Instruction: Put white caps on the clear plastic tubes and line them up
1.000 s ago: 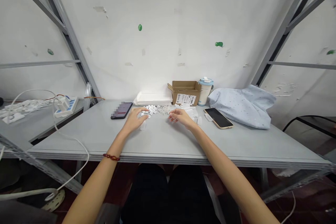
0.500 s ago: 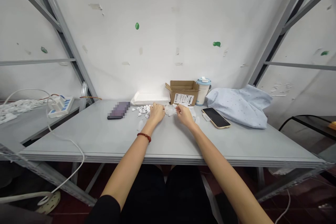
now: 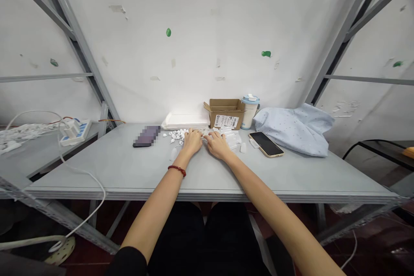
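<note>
My left hand [image 3: 193, 141], with a red bead bracelet [image 3: 177, 170] on its wrist, is over the middle of the table with its fingers closed. My right hand [image 3: 218, 145] lies just beside it, fingers bent and tips almost touching those of the left. Whatever sits between the fingertips is too small to make out. Several small white plastic pieces [image 3: 174, 135] lie in a loose pile left of my left hand. Clear plastic pieces [image 3: 233, 139] are spread to the right of my right hand, near a small whitish piece [image 3: 243, 148].
Along the wall stand a white tray [image 3: 186, 121], an open cardboard box [image 3: 226, 114] and a lidded cup [image 3: 250, 113]. To the right are a phone [image 3: 266, 144] and a pale blue cloth [image 3: 296, 129]. A dark pixelated object [image 3: 146, 136] lies left; a power strip [image 3: 76, 133] is further left.
My right hand has moved left, up against the left hand, uncovering more of the clear plastic pieces. My left hand has stayed nearly in place.
</note>
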Demonstrator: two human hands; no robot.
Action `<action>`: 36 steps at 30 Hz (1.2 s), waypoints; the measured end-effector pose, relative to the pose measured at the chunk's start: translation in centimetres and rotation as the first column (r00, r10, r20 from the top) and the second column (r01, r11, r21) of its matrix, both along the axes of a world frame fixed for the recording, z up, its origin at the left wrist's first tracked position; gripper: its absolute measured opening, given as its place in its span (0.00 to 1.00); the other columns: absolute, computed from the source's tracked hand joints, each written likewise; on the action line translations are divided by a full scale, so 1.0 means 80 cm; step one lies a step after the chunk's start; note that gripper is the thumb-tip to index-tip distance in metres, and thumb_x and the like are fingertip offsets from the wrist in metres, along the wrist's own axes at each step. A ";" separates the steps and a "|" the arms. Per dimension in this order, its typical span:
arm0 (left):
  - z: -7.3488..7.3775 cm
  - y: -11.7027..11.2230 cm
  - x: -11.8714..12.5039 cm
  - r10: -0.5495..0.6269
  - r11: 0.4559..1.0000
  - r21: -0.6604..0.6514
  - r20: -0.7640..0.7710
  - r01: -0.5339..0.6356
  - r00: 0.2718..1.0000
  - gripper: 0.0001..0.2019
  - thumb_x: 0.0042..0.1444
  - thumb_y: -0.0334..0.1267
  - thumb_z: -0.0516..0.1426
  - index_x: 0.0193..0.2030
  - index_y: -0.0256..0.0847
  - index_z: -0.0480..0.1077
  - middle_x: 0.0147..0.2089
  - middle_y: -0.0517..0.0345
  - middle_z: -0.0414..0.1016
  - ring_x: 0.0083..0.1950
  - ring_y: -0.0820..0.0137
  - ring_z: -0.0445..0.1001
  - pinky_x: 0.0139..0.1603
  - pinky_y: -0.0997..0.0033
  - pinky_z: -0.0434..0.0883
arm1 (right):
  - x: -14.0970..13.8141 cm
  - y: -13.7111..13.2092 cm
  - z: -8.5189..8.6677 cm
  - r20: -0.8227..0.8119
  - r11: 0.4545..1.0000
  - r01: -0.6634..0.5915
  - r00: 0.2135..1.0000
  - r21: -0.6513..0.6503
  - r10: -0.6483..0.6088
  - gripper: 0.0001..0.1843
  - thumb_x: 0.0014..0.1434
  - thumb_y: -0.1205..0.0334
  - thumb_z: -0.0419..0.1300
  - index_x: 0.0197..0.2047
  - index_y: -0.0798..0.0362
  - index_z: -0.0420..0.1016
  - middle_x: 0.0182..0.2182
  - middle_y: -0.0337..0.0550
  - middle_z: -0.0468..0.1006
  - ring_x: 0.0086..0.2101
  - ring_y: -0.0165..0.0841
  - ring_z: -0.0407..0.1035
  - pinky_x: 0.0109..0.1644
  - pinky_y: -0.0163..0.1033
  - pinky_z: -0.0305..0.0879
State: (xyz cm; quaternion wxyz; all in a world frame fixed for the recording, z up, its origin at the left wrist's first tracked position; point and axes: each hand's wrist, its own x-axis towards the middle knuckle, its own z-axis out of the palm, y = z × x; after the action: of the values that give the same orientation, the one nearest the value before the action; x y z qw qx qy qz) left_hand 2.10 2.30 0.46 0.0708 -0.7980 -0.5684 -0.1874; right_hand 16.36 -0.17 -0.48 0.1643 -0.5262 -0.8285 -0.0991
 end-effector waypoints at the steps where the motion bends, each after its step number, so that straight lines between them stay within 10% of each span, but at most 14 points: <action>1: 0.000 -0.001 0.000 0.005 1.000 -0.003 -0.007 -0.005 1.000 0.13 0.57 0.30 0.51 0.45 0.37 0.74 0.51 0.45 0.74 0.56 0.52 0.62 0.52 0.53 0.63 | -0.001 0.000 -0.001 0.013 1.000 -0.005 1.000 0.001 0.005 0.21 0.63 0.66 0.45 0.58 0.51 0.66 0.57 0.53 0.66 0.56 0.44 0.54 0.55 0.55 0.51; 25: -0.007 0.002 -0.002 0.057 0.998 -0.006 0.202 -0.057 0.978 0.18 0.54 0.32 0.53 0.52 0.38 0.71 0.58 0.48 0.70 0.60 0.54 0.60 0.55 0.57 0.63 | 0.000 -0.003 0.001 0.078 0.990 0.139 0.987 -0.028 -0.137 0.21 0.66 0.54 0.44 0.52 0.51 0.72 0.50 0.58 0.69 0.52 0.50 0.55 0.55 0.61 0.46; 36: -0.001 -0.001 -0.005 0.050 0.999 -0.014 0.150 -0.048 0.987 0.13 0.57 0.30 0.51 0.43 0.39 0.75 0.50 0.47 0.76 0.57 0.55 0.63 0.55 0.55 0.63 | 0.007 -0.001 0.007 -0.022 0.986 0.160 0.987 -0.046 -0.161 0.20 0.64 0.63 0.45 0.55 0.51 0.70 0.47 0.57 0.74 0.51 0.47 0.57 0.56 0.59 0.44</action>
State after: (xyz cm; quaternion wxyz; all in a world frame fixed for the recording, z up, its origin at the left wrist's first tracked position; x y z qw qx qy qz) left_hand 1.69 2.22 0.36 0.0282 -0.7678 -0.5925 -0.2422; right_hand 16.91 -0.25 0.10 0.1549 -0.5959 -0.7832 -0.0868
